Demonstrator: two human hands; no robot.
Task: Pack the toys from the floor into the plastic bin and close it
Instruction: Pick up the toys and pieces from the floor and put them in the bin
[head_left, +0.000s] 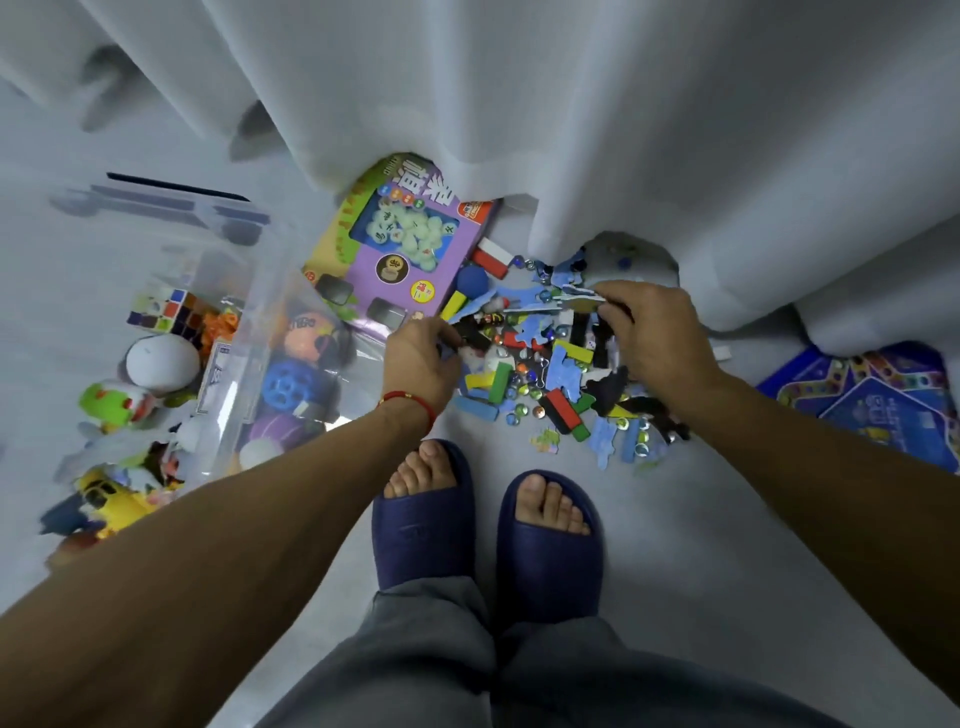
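Note:
A heap of small toys (550, 364) lies on the grey floor: blue puzzle pieces, coloured blocks, glass marbles. My left hand (421, 358) reaches into the heap's left edge, its fingers pinched on small dark pieces. My right hand (654, 327) is at the heap's far right side and grips a thin stack of flat puzzle pieces (579, 301). The clear plastic bin (270, 291) stands at the left, holding several toys: a puzzle cube, balls, a yellow vehicle. A purple game box (395, 244) lies between bin and heap.
A white curtain (571, 130) hangs over the far edge of the heap and box. A blue game board (872, 400) lies at the right. My feet in dark blue slippers (545, 540) stand just before the heap. A dark strip (176, 187) lies beyond the bin.

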